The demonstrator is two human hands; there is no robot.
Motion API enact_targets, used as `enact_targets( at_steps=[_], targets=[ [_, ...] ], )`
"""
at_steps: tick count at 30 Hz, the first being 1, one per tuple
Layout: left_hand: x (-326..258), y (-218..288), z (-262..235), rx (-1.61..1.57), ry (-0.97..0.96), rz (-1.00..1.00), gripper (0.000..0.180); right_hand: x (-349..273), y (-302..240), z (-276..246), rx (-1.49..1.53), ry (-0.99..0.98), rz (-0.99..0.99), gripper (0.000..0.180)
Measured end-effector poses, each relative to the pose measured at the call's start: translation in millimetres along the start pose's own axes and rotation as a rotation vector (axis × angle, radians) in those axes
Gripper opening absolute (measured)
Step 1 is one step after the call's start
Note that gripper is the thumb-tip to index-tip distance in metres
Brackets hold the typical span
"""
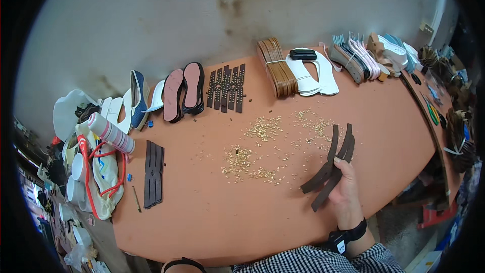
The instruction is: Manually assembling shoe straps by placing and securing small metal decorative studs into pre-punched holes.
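My right hand (346, 187) is raised over the right part of the table, thumb on top, gripping a dark brown slotted strap piece (318, 178) by its middle. Its strips fan apart above and below the thumb. My left hand does not show; only a bit of skin with a black band appears at the lower edge. Small gold studs (237, 162) lie scattered in loose patches left of the held piece. A flat stack of similar dark slotted straps (153, 174) rests at the table's left. Farther back lie dark straps set with gold studs (226, 88).
Pink-topped black soles (173, 95), a blue shoe (137, 98), a tied brown strip bundle (278, 68) and white cutouts (326, 73) line the back of the orange-brown table (202, 232). A striped cup (111, 132) and a red-corded bag (106, 172) crowd the left edge. Shoe parts (348, 60) fill the far right.
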State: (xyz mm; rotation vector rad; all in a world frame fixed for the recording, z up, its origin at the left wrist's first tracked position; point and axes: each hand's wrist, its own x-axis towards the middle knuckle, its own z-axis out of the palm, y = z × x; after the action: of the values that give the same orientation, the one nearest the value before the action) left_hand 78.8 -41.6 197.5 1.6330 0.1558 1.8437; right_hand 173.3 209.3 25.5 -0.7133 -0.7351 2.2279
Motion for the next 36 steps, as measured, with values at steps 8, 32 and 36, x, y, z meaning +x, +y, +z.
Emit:
enact_targets(
  at_steps=[8,32,36],
  targets=[
    [9.6,-5.3,-3.9,-0.037,0.021,-0.045,0.009,-5.2,-5.8,-2.0,0.034,-0.009,0.119,0.015],
    [-108.9,-159.2,-131.3,1.57,0.115,-1.073,0.012,33.2,24.3,-5.3,0.183,0.019,0.211,0.018],
    [-98.7,-164.2,-132.1,1.616,-0.026,-1.169,0.013,26.2,20.4,1.5,0.159,-0.031,0.203,0.02]
  ],
)
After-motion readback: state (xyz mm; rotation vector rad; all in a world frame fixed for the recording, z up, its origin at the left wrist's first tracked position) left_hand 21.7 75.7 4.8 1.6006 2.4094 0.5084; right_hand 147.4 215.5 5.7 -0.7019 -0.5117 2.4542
